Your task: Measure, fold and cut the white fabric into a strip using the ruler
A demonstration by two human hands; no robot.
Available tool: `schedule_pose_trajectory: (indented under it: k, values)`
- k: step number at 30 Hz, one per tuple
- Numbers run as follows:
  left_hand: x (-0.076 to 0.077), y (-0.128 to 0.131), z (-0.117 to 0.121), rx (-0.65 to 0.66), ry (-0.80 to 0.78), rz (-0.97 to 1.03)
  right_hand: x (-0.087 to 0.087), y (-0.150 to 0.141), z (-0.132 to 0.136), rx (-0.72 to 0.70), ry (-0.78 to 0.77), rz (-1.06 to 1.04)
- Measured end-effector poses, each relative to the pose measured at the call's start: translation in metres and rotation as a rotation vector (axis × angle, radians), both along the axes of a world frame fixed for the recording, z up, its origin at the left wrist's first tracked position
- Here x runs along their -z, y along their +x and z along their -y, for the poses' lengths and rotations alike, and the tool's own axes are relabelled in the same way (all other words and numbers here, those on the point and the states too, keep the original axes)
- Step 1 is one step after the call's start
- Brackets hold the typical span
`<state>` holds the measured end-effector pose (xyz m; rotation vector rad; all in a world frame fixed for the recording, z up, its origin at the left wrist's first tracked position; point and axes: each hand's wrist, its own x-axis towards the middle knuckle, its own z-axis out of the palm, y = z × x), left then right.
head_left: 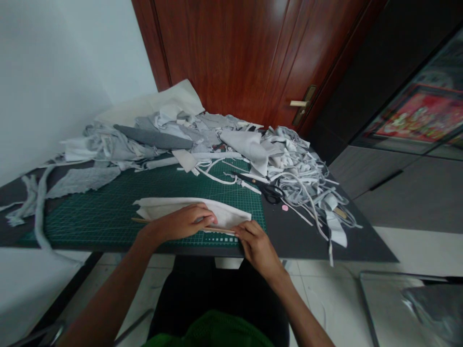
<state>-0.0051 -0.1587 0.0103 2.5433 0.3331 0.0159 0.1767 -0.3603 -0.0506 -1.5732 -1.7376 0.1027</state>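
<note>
A long piece of white cloth (229,212) lies across the near part of the green cutting mat (159,183). Along its near edge runs a thin wooden stick (139,220), partly covered by my left hand (184,221). That hand rests over the middle of the cloth, its fingers curled and closed on the fabric with the thumb alongside. At the cloth's right end, my right hand (256,241) pinches the near corner where the stick ends. Its fingertips are partly hidden. The cloth's far edge stands slightly raised.
Black scissors (269,192) lie beyond my right hand, with a small pink piece (285,207) nearby. Heaps of grey and white fabric scraps (112,142) and tangled strips (296,164) cover the table's back and right. A fabric roll (41,207) hangs over the left front edge.
</note>
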Motion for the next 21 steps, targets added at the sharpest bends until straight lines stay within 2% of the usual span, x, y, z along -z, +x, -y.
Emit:
schedule_pose_trajectory:
  k: [7,12,17,21]
  values:
    - [-0.001,0.000,-0.001,0.002,-0.016,0.007,-0.003,0.006,-0.006,-0.003,0.012,0.030]
    - [0.004,0.001,-0.002,-0.003,0.029,0.017,-0.002,0.011,-0.012,-0.050,0.020,-0.049]
    - [0.004,0.001,-0.001,-0.017,0.199,0.104,0.002,0.013,-0.014,-0.063,0.065,-0.114]
    - [-0.004,-0.006,0.006,-0.019,0.414,0.384,0.004,0.015,-0.015,0.012,0.081,-0.173]
